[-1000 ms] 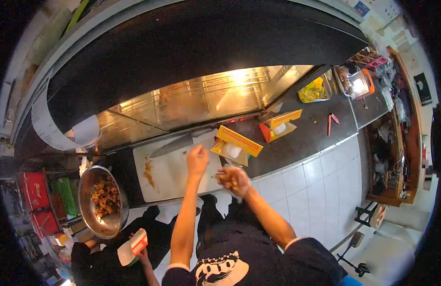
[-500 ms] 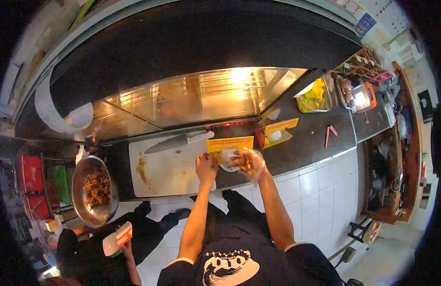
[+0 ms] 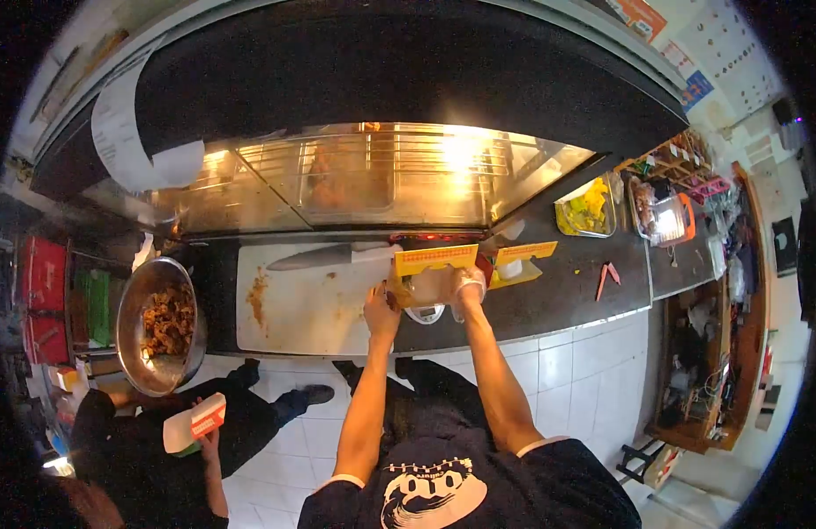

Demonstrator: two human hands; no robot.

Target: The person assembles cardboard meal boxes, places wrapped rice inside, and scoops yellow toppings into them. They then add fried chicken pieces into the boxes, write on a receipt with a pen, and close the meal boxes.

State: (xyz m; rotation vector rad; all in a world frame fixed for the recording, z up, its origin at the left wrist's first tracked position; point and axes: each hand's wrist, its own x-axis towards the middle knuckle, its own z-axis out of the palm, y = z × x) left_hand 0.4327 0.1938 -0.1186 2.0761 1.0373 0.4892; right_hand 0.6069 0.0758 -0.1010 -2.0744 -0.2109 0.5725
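Now, in the head view, the box (image 3: 436, 259) stands by the scale (image 3: 425, 315), between your left hand (image 3: 381, 312) and right hand (image 3: 468, 294); whether either grips it, I can't tell. It looks light and bendy: hold it low at the sides. Versus half a second ago, your right hand no longer shows brown food.

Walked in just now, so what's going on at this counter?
A person has the left hand at the left side of an open yellow box and the gloved right hand at its right, apparently above a white scale. A second yellow box stands to the right. A co-worker holds a red-white carton near a metal bowl of food.
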